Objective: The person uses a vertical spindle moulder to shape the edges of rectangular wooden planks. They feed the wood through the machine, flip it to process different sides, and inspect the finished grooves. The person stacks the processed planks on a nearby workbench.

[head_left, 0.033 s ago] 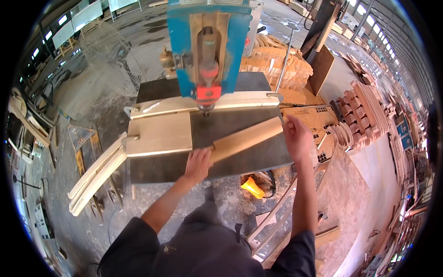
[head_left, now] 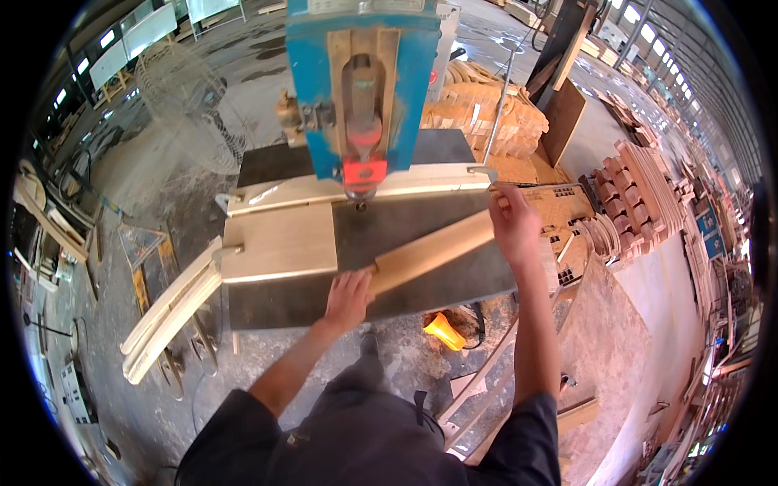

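A wooden piece (head_left: 433,251) with a notched left end lies slantwise over the dark machine table (head_left: 409,212). My left hand (head_left: 348,300) grips its left end, with the fingers on top. At its far right end is my right hand (head_left: 515,227), fingers curled together near the tip of the pale wooden fence (head_left: 275,193); what they pinch, if anything, is hidden. Above the table hangs a blue machine head (head_left: 306,89) with a red collar (head_left: 365,172) over a small cutter or pin (head_left: 361,207). A flat pale board (head_left: 279,239) lies left of the pin.
Curved wooden strips (head_left: 174,312) stick out past the table's left edge. Below the table is a yellow object (head_left: 444,330). Stacked wooden parts (head_left: 636,198) stand at right, and a wire-caged fan (head_left: 190,105) at far left. Shaped wood is piled (head_left: 486,113) behind the table.
My right hand has moved slightly up and left, toward the fence's end. The wooden piece and my left hand stay nearly in place; the whole view has shifted a little.
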The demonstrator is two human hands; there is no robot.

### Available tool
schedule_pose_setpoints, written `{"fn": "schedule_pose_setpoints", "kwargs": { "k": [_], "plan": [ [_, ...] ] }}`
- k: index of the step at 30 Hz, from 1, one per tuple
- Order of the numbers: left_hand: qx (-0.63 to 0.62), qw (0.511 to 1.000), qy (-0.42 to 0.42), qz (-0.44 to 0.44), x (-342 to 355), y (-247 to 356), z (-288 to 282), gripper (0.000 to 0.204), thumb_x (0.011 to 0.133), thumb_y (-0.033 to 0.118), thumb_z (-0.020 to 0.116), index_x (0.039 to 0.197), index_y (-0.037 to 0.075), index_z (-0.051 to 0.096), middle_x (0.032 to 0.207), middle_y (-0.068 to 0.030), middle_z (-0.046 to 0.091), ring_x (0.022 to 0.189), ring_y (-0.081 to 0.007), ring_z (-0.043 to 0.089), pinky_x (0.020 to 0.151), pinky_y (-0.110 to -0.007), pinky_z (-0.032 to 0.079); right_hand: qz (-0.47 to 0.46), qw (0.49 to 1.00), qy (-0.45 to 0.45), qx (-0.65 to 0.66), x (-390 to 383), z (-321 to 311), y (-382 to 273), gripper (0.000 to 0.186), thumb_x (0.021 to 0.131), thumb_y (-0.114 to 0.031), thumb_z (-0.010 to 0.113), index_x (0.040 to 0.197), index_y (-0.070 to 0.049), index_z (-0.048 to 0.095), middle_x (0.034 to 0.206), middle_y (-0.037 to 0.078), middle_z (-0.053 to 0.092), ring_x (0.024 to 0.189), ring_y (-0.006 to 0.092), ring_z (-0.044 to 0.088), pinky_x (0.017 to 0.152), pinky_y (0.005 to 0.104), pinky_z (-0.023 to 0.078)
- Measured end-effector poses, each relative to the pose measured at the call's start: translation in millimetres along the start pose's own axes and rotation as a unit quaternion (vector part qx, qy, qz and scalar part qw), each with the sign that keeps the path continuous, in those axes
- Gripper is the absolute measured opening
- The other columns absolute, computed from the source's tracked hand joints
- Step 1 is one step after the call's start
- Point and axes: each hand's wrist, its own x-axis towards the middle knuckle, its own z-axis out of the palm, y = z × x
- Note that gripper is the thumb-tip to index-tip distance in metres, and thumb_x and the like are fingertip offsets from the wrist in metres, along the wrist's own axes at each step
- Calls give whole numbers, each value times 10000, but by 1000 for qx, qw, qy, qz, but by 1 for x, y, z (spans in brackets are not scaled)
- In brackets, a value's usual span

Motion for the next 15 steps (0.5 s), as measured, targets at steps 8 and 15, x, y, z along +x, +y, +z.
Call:
{"fn": "schedule_pose_setpoints", "kwargs": {
  "k": [8, 15],
  "plan": [
    [-15, 998, 7, -54, -15, 23, -13, 554, 804, 200, 813, 1316, 71, 643, 1281, -89, 621, 1216, -310, 585, 1035, -496, 452, -201, 966, 78, -144, 193, 132, -14, 492, 921, -213, 760, 1349, -85, 554, 1020, 185, 714, 817, 369, 731, 666, 469, 594],
    [1, 998, 45, -45, -9, 28, -16, 501, 831, 197, 766, 1306, 66, 679, 1249, -89, 623, 1159, -325, 599, 994, -497, 472, -159, 980, 65, -96, 231, 160, -8, 270, 927, -274, 767, 984, -81, 587, 734, 141, 677, 634, 346, 694, 565, 477, 553]
  ]
}}
